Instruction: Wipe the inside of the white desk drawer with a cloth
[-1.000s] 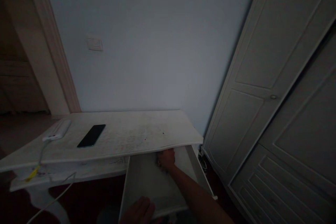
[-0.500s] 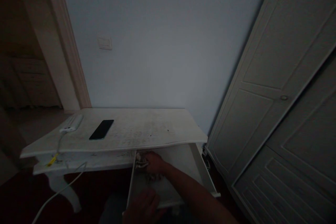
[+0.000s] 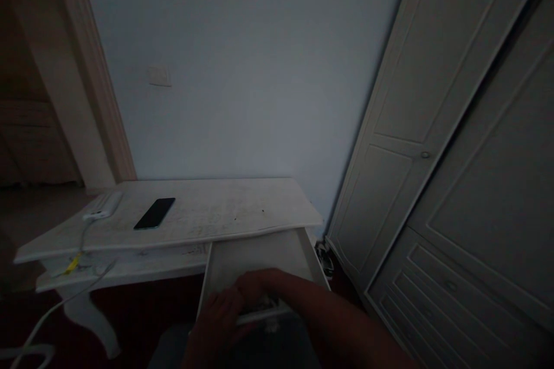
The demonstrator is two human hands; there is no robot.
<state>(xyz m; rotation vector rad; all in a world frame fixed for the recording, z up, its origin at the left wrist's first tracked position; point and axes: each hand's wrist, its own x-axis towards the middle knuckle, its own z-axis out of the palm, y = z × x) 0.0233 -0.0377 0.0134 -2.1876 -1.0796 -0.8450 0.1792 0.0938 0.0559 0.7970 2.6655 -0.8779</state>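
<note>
Head: two hands (image 3: 219, 316) (image 3: 252, 285), one drawer (image 3: 264, 258), one phone (image 3: 154, 214)

I have a shallow, pale, rectangular drawer (image 3: 264, 253) standing open, jutting toward me, its rear floor and side walls in view. Inside, near its front edge, a rumpled, mottled dark-and-pale cloth (image 3: 265, 302) lies bunched under my reach, mostly hidden.

Open drawer (image 3: 259, 255) in dim light, its front corner partly covered by hands.
The right hand (image 3: 251, 287) and forearm (image 3: 320, 305) hide most of a mottled item (image 3: 269, 303), too blurred to identify; the left hand's (image 3: 220, 307) fingertips blur. Specks (image 3: 262, 210) are too small to name. The wardrobe (image 3: 471, 155) runs past the right edge.
</note>
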